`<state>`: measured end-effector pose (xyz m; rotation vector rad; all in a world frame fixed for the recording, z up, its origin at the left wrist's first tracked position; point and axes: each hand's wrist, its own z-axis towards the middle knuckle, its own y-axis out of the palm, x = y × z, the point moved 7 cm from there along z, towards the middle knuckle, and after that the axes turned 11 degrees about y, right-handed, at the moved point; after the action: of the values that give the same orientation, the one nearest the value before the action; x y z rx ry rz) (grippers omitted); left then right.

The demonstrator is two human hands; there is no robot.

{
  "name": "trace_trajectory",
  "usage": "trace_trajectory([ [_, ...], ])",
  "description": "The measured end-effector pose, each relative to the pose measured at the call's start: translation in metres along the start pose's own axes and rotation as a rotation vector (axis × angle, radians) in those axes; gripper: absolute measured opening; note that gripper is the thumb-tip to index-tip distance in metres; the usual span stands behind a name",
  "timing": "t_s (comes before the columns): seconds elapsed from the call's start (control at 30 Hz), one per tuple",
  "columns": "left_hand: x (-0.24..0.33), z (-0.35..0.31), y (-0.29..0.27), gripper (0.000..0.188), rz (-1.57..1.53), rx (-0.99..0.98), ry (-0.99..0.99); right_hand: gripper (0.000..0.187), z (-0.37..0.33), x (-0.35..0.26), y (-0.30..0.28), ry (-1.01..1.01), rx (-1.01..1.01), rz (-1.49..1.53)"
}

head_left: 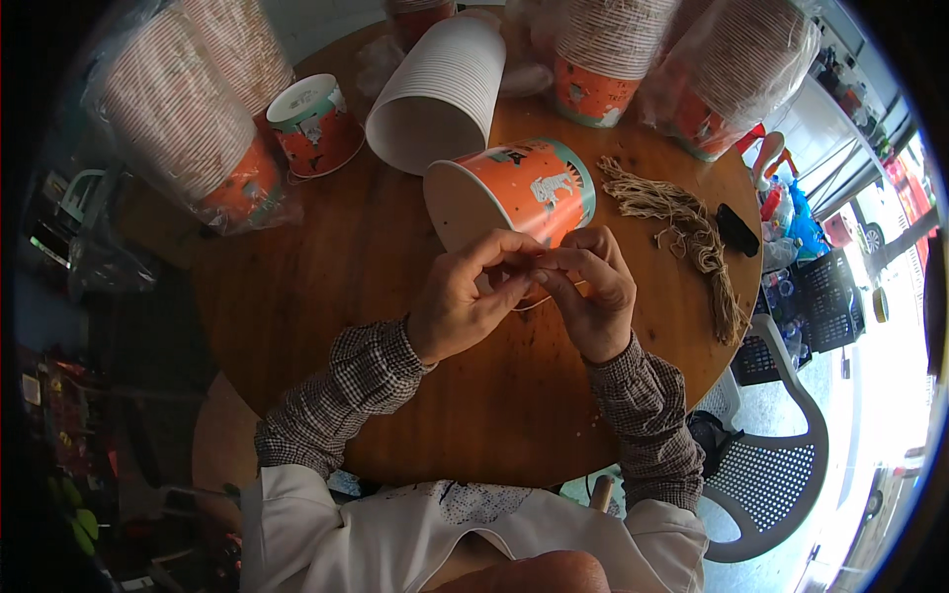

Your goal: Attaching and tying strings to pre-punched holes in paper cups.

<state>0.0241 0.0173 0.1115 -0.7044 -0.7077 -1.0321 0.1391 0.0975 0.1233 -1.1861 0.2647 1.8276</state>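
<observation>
My left hand and my right hand meet over the middle of the round wooden table. Both are closed, thumbs and fingertips pinched together at one spot. What they pinch is too small or hidden to make out. A thin pale strand curves out just beneath them; I cannot tell whether it is string. Directly beyond my fingers lies an orange and green paper bucket on its side, its open mouth toward the left. To the right, a bundle of tan string rests beside a small black object.
A nested stack of white paper buckets lies behind. Plastic-wrapped bucket stacks stand far left, others far right. One upturned bucket sits at back left. A grey plastic chair and a dark crate are right of the table.
</observation>
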Motion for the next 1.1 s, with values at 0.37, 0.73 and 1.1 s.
trace_trajectory([
  [0.37, -0.005, -0.001, -0.011, 0.015, -0.091, 0.106, -0.012, 0.014, 0.003, 0.026, 0.008, 0.159, -0.111, 0.311],
  [0.73, -0.003, -0.004, -0.008, 0.011, -0.106, 0.125, 0.005, 0.015, -0.001, 0.020, 0.010, 0.112, -0.055, 0.142],
  [1.1, -0.005, -0.004, -0.010, 0.008, -0.192, 0.194, -0.006, 0.016, -0.001, 0.011, 0.007, 0.058, 0.014, -0.043],
])
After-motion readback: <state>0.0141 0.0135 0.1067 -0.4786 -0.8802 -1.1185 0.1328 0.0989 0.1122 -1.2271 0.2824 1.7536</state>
